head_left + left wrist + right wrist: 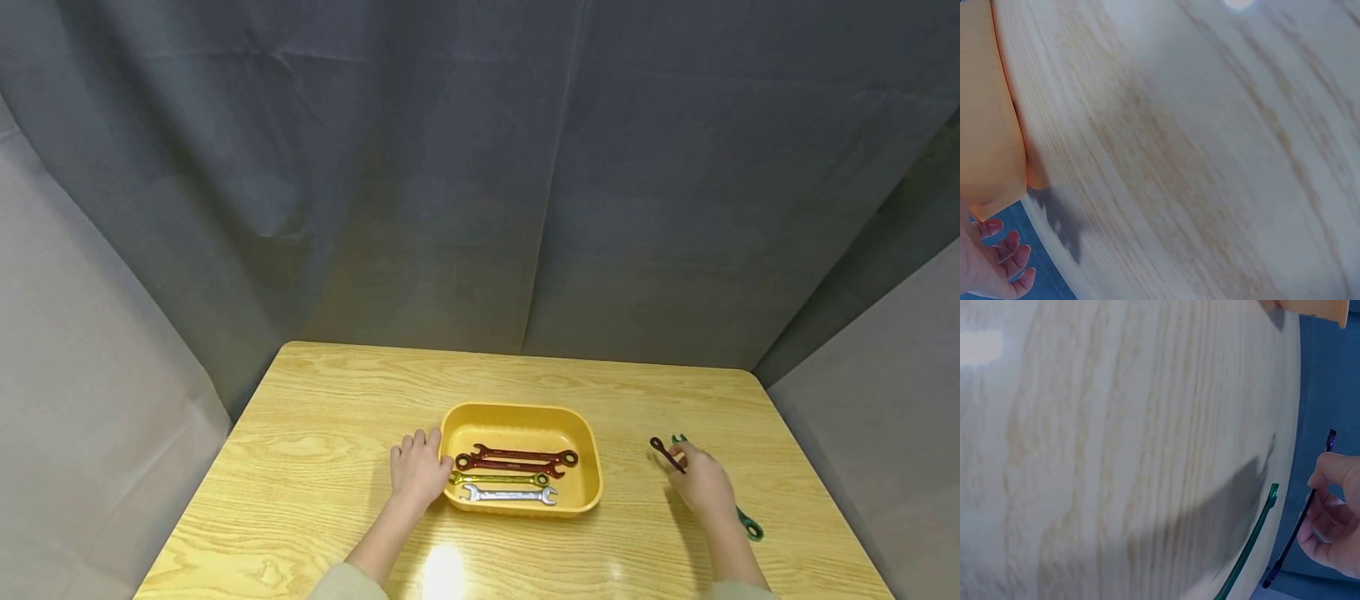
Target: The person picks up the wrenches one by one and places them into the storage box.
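My left hand (pixel 420 471) holds the left rim of a yellow plastic bin (pixel 597 479), thumb over the edge and fingers outside. Inside the bin lie two red wrenches (pixel 525 455), a yellow-green wrench (pixel 498 480) and a silver open-end wrench (pixel 510 496), roughly parallel. To the right of the bin, my right hand (pixel 705 483) pinches a dark purplish wrench (pixel 1294 534) between thumb and fingers, raised above the table. Below that hand a green wrench (pixel 750 525) rests on the table, its middle hidden by the hand and wrist in the head view.
The light wooden table (pixel 337 433) carries the bin near its middle. Grey-blue curtains (pixel 420 208) stand behind the table, with pale panels (pixel 97 375) at the sides. Bright glare (pixel 442 571) shows at the front of the tabletop.
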### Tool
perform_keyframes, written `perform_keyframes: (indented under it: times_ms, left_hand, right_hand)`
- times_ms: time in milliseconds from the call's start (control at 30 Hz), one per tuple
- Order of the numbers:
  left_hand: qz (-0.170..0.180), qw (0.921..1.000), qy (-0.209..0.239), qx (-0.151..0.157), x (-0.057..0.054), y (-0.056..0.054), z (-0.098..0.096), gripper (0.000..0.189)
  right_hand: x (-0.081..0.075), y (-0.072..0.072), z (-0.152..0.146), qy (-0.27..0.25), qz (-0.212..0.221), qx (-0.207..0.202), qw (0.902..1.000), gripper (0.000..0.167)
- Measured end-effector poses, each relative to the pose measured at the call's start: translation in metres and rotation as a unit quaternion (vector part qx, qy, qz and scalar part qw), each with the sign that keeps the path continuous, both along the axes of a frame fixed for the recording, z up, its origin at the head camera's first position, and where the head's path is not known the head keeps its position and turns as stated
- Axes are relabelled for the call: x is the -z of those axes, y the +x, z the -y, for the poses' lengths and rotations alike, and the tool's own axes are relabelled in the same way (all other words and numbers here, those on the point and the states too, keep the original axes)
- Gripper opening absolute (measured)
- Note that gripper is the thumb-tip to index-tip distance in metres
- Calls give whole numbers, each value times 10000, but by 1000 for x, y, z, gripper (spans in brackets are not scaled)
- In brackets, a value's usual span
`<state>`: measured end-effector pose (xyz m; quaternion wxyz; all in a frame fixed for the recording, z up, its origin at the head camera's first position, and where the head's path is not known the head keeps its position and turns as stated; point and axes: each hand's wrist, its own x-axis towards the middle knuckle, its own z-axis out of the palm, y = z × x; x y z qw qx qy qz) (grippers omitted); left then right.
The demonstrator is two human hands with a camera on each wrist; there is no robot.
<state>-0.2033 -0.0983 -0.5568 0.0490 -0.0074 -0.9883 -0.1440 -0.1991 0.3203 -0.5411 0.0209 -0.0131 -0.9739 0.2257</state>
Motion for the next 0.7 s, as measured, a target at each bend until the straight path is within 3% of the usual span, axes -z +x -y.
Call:
perform_keyframes:
  times_ms: [700]
  left_hand:
    - [-12,10000,8,-9,0,0,0,44]
  right_hand:
    - [-25,-8,36,133,-940,-448,9945,32]
